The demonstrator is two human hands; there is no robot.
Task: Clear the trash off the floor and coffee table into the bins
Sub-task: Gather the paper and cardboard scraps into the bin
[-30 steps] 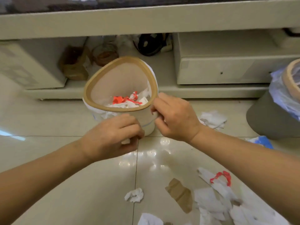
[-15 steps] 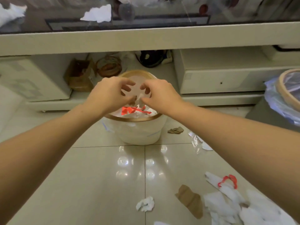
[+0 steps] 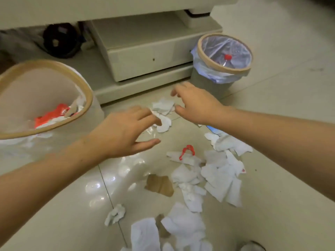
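Observation:
A white bin [image 3: 54, 142] with a tan rim stands at the left, holding white and red scraps. A grey bin [image 3: 213, 82] with a clear liner stands at the upper right, a red-capped bottle inside. My left hand [image 3: 125, 131] and my right hand [image 3: 194, 104] hover with spread fingers over crumpled white tissue [image 3: 163, 113] on the floor between the bins. Neither hand holds anything. More torn white paper [image 3: 219, 176], a red scrap [image 3: 187, 151] and a brown cardboard piece [image 3: 159, 184] lie on the tiles lower down.
A cream coffee table with a lower shelf and drawer [image 3: 145, 55] runs along the back. A dark round object [image 3: 60, 39] sits on the shelf. A small tissue wad [image 3: 115, 214] and a blue wrapper [image 3: 213, 129] lie on the floor.
Both hands have left the white bin's rim and swung right and down toward the tissue on the floor. The view has turned right, bringing the grey bin fully into sight.

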